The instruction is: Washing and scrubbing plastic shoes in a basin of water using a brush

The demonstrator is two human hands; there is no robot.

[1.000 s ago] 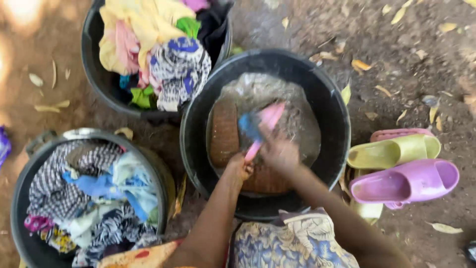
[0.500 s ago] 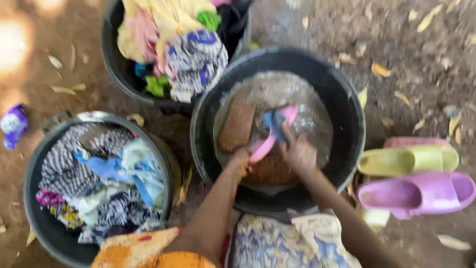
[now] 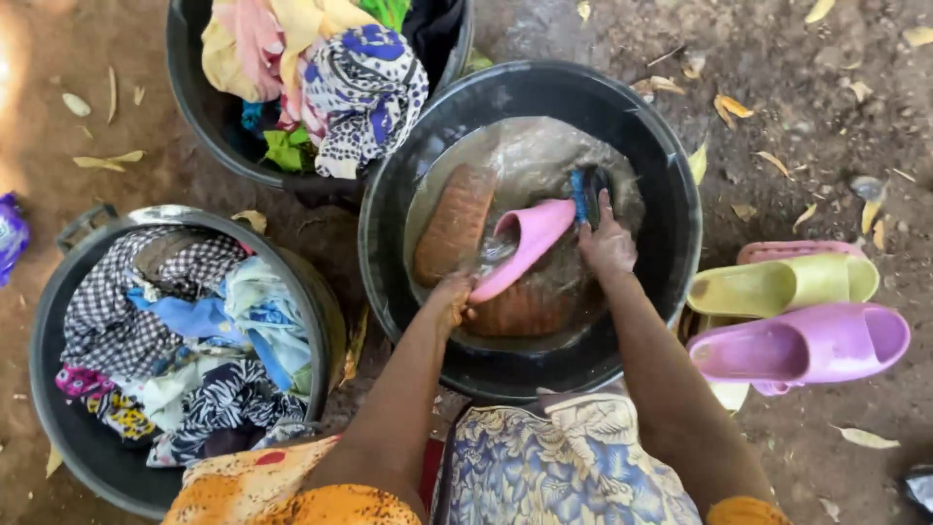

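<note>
Since the earlier frame the blue scrubbing brush (image 3: 589, 192) has slid from the middle of the pink rubber slipper (image 3: 525, 243) to its far end. The left hand (image 3: 453, 297) is closed on the slipper's near end, holding it tilted over the cloudy water in the large black plastic wash basin (image 3: 680, 224). The right hand (image 3: 607, 243) is clenched around the brush. This looks like mid-scrub; the next stroke calls for a firm brace against slipping.
</note>
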